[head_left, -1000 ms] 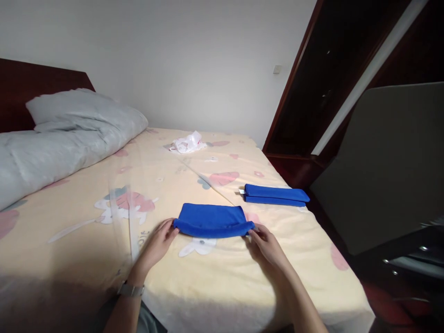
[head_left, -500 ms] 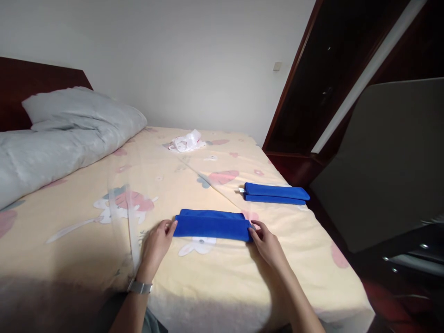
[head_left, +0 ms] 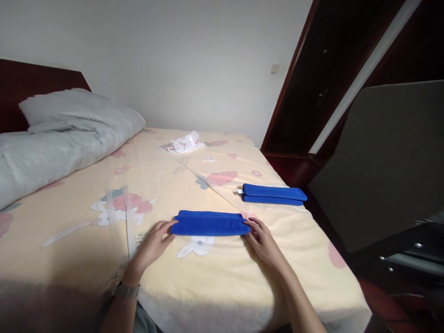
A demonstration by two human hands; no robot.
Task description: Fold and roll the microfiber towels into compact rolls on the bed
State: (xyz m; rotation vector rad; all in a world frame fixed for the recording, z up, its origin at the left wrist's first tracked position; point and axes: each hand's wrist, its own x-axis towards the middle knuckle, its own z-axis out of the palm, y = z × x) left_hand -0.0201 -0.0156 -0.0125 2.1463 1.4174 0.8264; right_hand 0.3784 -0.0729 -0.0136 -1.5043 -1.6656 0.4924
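Note:
A folded blue cloth (head_left: 211,226) lies on the bed in front of me, its long side running left to right. At its left end, my left hand (head_left: 157,240) has thumb and fingers closed round the short edge. The opposite short edge sits between the thumb and fingers of my right hand (head_left: 262,238). A narrow strip of the cloth's rear layer shows beyond the front fold. Farther back on the right rests a second folded blue cloth (head_left: 274,194), with a small white tag at its left end. Neither hand touches that one.
The bed sheet (head_left: 208,296) is pale yellow with rabbits and carrots. A crumpled white plastic bag (head_left: 186,142) lies near the wall. A grey quilt (head_left: 65,134) is heaped at left by the dark headboard (head_left: 41,83). The bed's right side drops off beside a dark panel (head_left: 381,162).
The front layer of the near cloth lies flatter and straighter. My left hand has turned and shifted slightly left, and my right fingers now reach over the cloth's right end.

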